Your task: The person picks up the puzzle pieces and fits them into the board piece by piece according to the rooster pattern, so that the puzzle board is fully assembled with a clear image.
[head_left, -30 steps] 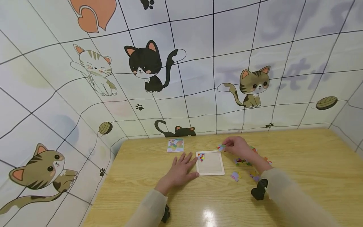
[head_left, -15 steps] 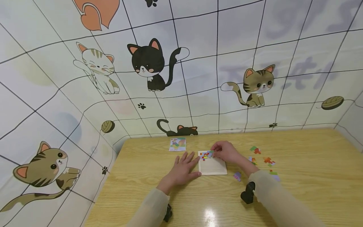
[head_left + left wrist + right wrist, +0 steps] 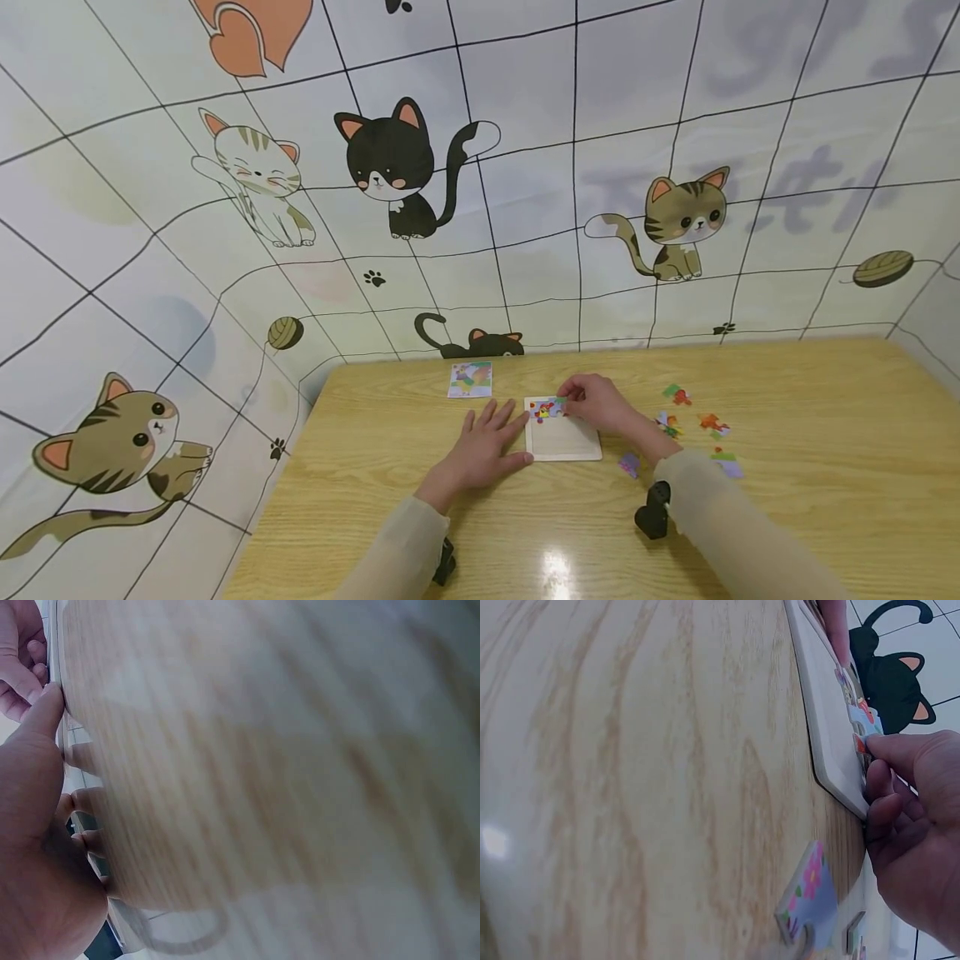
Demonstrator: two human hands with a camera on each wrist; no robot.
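A square wooden puzzle tray (image 3: 566, 442) lies on the table between both hands. My left hand (image 3: 480, 450) rests with fingers spread along its left side, thumb at the near left corner. At the far edge, my right hand (image 3: 600, 406) pinches a blue jigsaw piece (image 3: 866, 718) between thumb and fingers. That piece is beside a red and yellow jigsaw piece (image 3: 541, 410) in the far left corner of the tray. The right hand covers the far right corner. In the left wrist view, the left thumb (image 3: 46, 712) touches the tray's rim.
Several loose jigsaw pieces (image 3: 714, 424) are scattered right of the tray, with a purple piece (image 3: 629, 465) nearest its near right corner. A picture card (image 3: 470, 380) lies at the back left. The cat-patterned wall (image 3: 525, 275) rises behind the table.
My right hand has carried the blue jigsaw piece left and down into the tray, against the red and yellow one. In the last half second it has barely moved. The left hand stays put.
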